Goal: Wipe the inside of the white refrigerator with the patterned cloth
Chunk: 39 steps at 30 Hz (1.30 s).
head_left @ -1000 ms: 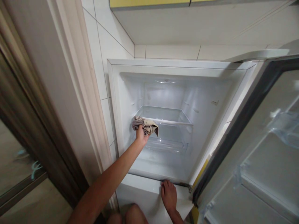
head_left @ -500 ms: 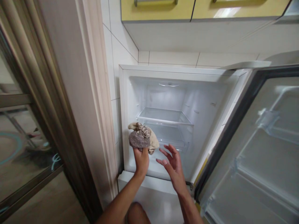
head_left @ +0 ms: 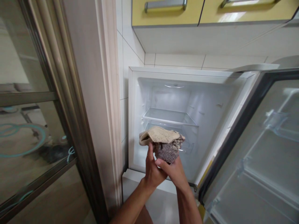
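Note:
A bunched cloth (head_left: 167,151), cream on one side and grey-brown on the other, is held up in front of the open fridge (head_left: 189,73). My left hand (head_left: 154,171) grips it from below at the left, one finger raised along its edge. From the lower right my right hand (head_left: 174,171) also holds it, thumb in front and the other fingers hidden behind. Both hands touch each other under the cloth. Behind it, a glass shelf (head_left: 170,116) shows inside the fridge.
The fridge door (head_left: 263,140) stands open at the right, with clear racks. Yellow cabinets (head_left: 168,15) hang above. A pale door frame (head_left: 109,109) and a glass door with a brown metal frame (head_left: 70,109) are at the left.
My right hand, open and apart before, has closed on the cloth. The cloth has moved right and turned, showing more of its cream side. The view has shifted slightly left.

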Motion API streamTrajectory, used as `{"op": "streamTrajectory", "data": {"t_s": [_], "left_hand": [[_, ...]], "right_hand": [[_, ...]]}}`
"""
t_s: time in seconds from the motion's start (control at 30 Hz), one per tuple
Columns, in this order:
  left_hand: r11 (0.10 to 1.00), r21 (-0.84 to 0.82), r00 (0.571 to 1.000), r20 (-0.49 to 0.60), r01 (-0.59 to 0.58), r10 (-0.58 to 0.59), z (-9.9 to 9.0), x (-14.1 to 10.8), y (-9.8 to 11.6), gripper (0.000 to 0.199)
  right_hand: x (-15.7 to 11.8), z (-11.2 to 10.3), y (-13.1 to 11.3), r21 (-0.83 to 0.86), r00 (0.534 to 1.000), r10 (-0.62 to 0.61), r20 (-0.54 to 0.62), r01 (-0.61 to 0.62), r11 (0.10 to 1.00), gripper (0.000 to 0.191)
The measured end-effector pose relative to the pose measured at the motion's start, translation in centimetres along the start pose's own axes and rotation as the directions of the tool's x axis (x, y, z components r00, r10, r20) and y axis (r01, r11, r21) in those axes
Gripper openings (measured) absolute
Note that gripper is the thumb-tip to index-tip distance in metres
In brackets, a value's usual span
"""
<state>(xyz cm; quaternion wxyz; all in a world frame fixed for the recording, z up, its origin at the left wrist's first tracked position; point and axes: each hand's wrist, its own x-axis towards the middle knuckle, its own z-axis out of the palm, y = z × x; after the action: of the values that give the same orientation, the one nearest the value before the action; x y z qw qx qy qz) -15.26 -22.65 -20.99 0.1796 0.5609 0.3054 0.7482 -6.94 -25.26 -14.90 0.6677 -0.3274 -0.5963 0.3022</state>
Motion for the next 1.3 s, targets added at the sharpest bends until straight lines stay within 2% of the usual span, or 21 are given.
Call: {"op": "streamTrajectory", "data": {"t_s": [0.1, 0.13, 0.2, 0.27, 0.33, 0.4, 0.43, 0.5, 0.53, 0.57, 0.6, 0.63, 0.7, 0.73, 0.8, 0.9, 1.0, 1.07, 1.13, 1.2, 1.3], "left_hand": [[0.979, 0.071, 0.973, 0.149, -0.189, 0.177, -0.3, -1.0, 0.4, 0.105], [0.975, 0.066, 0.959, 0.203, -0.213, 0.196, -0.4, -1.1, 0.7, 0.104], [0.971, 0.038, 0.929, 0.301, -0.238, 0.216, -0.4, -1.2, 1.6, 0.103], [0.966, 0.014, 0.899, 0.37, -0.259, 0.236, -0.5, -1.3, 2.4, 0.1], [0.965, 0.004, 0.883, 0.403, -0.262, 0.238, -0.7, -1.6, 3.1, 0.093], [0.973, -0.001, 0.897, 0.388, -0.229, 0.211, -1.0, -2.2, 3.3, 0.082], [0.982, -0.011, 0.924, 0.34, -0.186, 0.179, -1.2, -2.4, 3.3, 0.075], [0.997, -0.069, 0.986, 0.16, -0.035, 0.046, -1.7, -2.6, 3.3, 0.058], [0.99, -0.127, 0.996, 0.059, 0.068, -0.061, -2.0, -2.4, 3.3, 0.051], [0.963, -0.203, 0.983, -0.019, 0.177, -0.185, -2.3, -2.0, 3.4, 0.049], [0.914, -0.289, 0.948, -0.058, 0.283, -0.312, -2.6, -1.4, 3.7, 0.052], [0.845, -0.375, 0.902, -0.051, 0.381, -0.429, -3.0, -0.6, 4.1, 0.059], [0.676, -0.507, 0.801, 0.048, 0.535, -0.597, -3.6, 1.0, 5.4, 0.076], [0.601, -0.544, 0.763, 0.118, 0.586, -0.636, -3.8, 1.7, 6.1, 0.084], [0.526, -0.564, 0.732, 0.226, 0.636, -0.643, -3.8, 2.4, 7.4, 0.101], [0.573, -0.526, 0.766, 0.293, 0.629, -0.572, -2.7, 2.1, 8.5, 0.11], [0.678, -0.481, 0.83, 0.274, 0.556, -0.487, -1.2, 1.0, 8.6, 0.109], [0.712, -0.462, 0.847, 0.238, 0.529, -0.475, -0.6, 0.6, 8.5, 0.107], [0.704, -0.459, 0.836, 0.209, 0.541, -0.507, -0.4, 0.5, 8.4, 0.1], [0.687, -0.47, 0.822, 0.178, 0.555, -0.542, -0.6, 0.6, 8.3, 0.092], [0.676, -0.497, 0.812, 0.111, 0.544, -0.573, -1.1, 0.9, 8.2, 0.083]], "right_hand": [[0.6, -1.0, 0.2, 0.1, 0.998, 0.062, -0.024, -0.059, 0.993, 0.049], [0.7, -1.2, 0.3, 0.149, 0.994, 0.094, -0.051, -0.085, 0.985, 0.041], [1.1, -1.1, 0.4, 0.271, 0.972, 0.151, -0.178, -0.099, 0.957, 0.035], [1.6, -0.9, 0.4, 0.39, 0.909, 0.219, -0.354, -0.069, 0.918, 0.034], [2.0, -0.8, 0.5, 0.474, 0.83, 0.295, -0.473, -0.042, 0.879, 0.041], [2.3, -1.0, 0.6, 0.522, 0.78, 0.356, -0.514, -0.045, 0.852, 0.043], [2.4, -1.3, 0.7, 0.531, 0.769, 0.367, -0.524, -0.041, 0.846, 0.042], [2.6, -1.9, 1.0, 0.528, 0.774, 0.35, -0.528, -0.025, 0.849, 0.038], [2.6, -2.3, 1.2, 0.521, 0.788, 0.335, -0.517, -0.021, 0.853, 0.036], [2.6, -2.6, 1.5, 0.515, 0.804, 0.321, -0.5, -0.022, 0.857, 0.035], [2.5, -3.0, 1.9, 0.51, 0.82, 0.311, -0.481, -0.027, 0.86, 0.034], [2.4, -3.4, 2.3, 0.504, 0.829, 0.303, -0.47, -0.03, 0.863, 0.034], [2.0, -4.3, 3.5, 0.486, 0.84, 0.288, -0.459, -0.034, 0.873, 0.038], [1.8, -4.7, 4.1, 0.477, 0.847, 0.281, -0.451, -0.037, 0.878, 0.04], [1.4, -5.6, 5.3, 0.456, 0.876, 0.272, -0.398, -0.069, 0.887, 0.044], [1.2, -6.5, 6.0, 0.356, 0.945, 0.243, -0.22, -0.154, 0.922, 0.052], [1.3, -6.6, 4.8, 0.158, 0.991, 0.129, 0.024, -0.131, 0.979, 0.058], [1.3, -6.3, 3.4, 0.071, 0.979, 0.063, 0.196, -0.078, 0.994, 0.057], [1.1, -5.9, 2.1, 0.043, 0.949, 0.044, 0.313, -0.061, 0.997, 0.058], [0.7, -5.6, 1.1, 0.059, 0.931, 0.053, 0.361, -0.08, 0.995, 0.066], [0.0, -5.3, 0.3, 0.161, 0.937, 0.061, 0.343, -0.123, 0.979, 0.086]]}}
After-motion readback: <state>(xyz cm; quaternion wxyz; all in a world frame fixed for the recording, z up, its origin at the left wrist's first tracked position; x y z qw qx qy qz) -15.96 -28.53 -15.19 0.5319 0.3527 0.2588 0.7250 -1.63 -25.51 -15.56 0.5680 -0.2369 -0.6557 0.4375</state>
